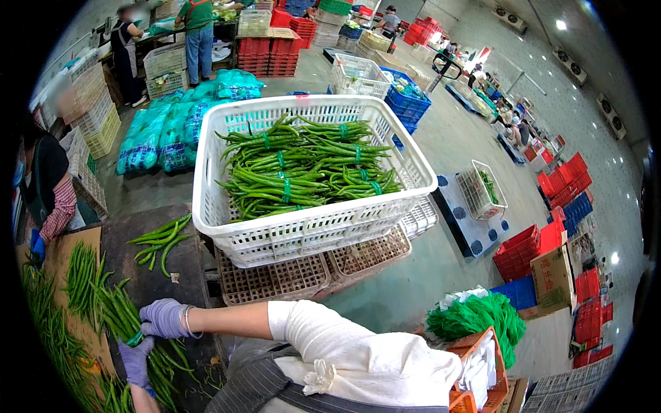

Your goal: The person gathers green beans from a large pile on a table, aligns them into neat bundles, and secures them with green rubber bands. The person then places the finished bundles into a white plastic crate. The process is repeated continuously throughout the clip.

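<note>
Long green chili peppers (116,308) lie gathered in a bundle over the dark tabletop, with a green band (135,339) around their middle. My right hand (164,319), in a purple glove, reaches in from the right and closes on the bundle beside the band. Just below it, my left hand (135,361), gloved alike, wraps the same bundle; some of its fingers are hidden. A small loose group of peppers (163,241) rests farther up the table. More peppers (81,274) lie on cardboard at the left.
A white crate (317,237) holding several banded pepper bundles stands on brown crates (275,281) beside the table. At the left is a co-worker's blue-gloved hand (37,246). Filled teal bags (182,131), a blue pallet (463,217) and an orange basket (497,385) stand around.
</note>
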Tool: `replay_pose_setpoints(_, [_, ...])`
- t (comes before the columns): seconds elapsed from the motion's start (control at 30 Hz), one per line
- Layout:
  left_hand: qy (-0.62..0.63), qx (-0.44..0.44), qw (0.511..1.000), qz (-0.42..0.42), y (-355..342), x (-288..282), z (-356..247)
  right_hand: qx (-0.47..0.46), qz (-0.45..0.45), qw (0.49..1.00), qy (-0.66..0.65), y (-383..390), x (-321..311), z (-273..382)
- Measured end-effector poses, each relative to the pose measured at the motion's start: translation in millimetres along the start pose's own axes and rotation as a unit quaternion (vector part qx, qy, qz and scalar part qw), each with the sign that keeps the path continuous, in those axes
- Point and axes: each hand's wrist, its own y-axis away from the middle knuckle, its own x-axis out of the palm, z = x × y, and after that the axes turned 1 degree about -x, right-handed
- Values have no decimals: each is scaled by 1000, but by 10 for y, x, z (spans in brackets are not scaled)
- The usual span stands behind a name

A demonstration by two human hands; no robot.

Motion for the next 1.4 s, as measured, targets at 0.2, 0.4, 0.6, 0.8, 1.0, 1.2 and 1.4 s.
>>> replay_pose_setpoints(0.2, [215,-103,968,73,30,-287,-21,-41,19,999,17,53,-192,-114])
replay_pose_setpoints(0.4, [13,-77,990,114,149,-103,-433,-105,-21,989,-99,-175,283,-466])
replay_pose_setpoints(0.6, [25,-71,997,10,70,61,-336,12,-165,981,-102,-90,314,-356])
replay_pose_setpoints(0.8, [52,50,997,12,57,306,-319,67,-110,988,-85,75,255,-111])
replay_pose_setpoints(1.0, [44,-119,991,37,52,-154,-585,-60,-63,996,1,170,-145,-138])
replay_pose_setpoints(1.2, [94,-107,986,88,282,12,-1017,-201,-38,963,178,-117,75,-520])
replay_pose_setpoints(1.4, [-72,36,997,12,74,-127,-1006,35,-4,947,-319,54,-41,-263])
